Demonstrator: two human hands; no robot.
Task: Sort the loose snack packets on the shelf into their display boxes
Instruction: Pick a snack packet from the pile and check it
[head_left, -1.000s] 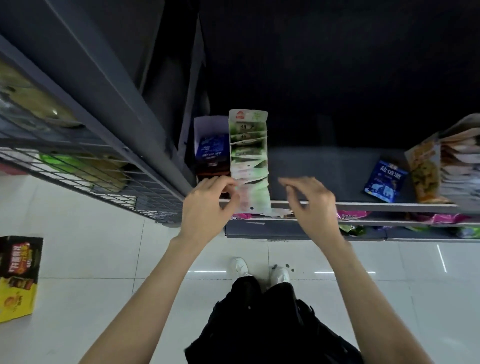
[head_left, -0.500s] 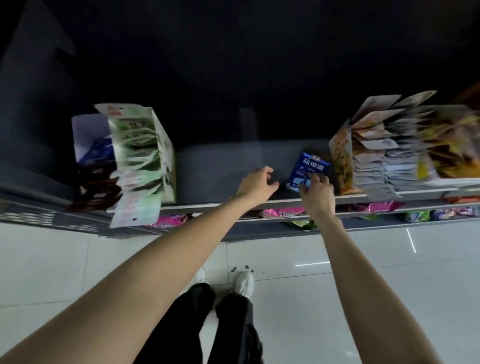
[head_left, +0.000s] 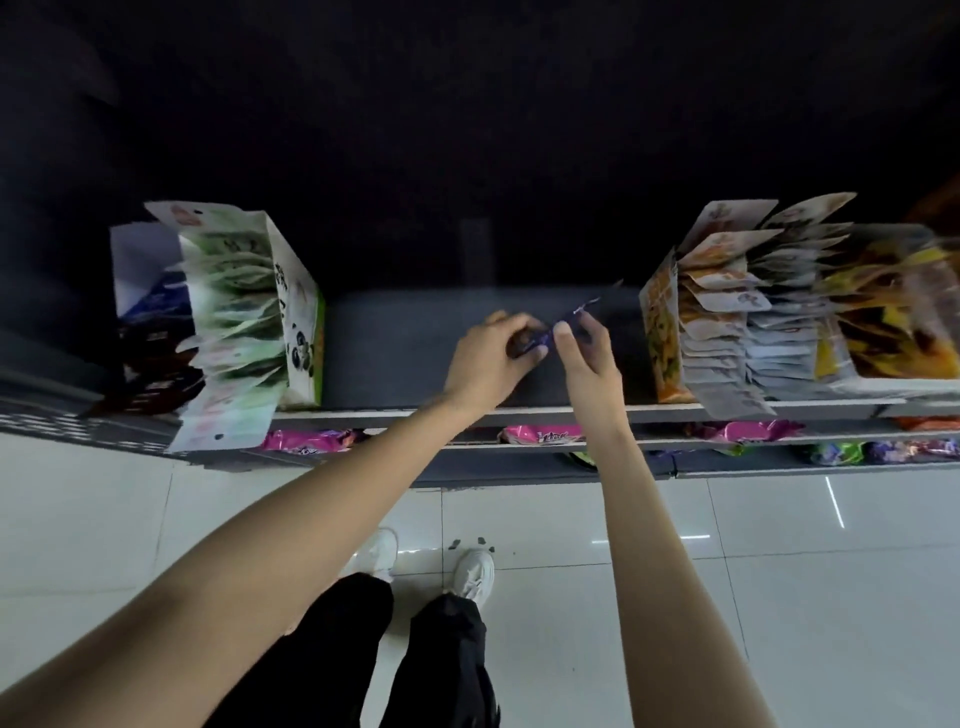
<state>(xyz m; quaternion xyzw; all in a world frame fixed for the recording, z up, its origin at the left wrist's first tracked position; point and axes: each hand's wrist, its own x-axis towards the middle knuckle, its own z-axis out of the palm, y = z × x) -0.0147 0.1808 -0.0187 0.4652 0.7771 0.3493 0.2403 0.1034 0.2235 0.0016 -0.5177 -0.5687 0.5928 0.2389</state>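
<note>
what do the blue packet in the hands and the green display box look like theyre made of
Blue packet: probably thin glossy plastic or foil film; it crumples between the left hand and right hand, and its edge glints. Motion blur leaves this uncertain.
Green display box: seemingly printed cardboard with a smooth finish; flat stiff walls, creased folded front flap.

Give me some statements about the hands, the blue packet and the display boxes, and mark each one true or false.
1. Both the left hand and the right hand hold the blue packet. True.
2. The blue packet lies flat on the shelf. False: it is lifted, between the hands.
3. The green display box stands left of the hands. True.
4. The orange display box is empty. False: packets fill it.
</note>
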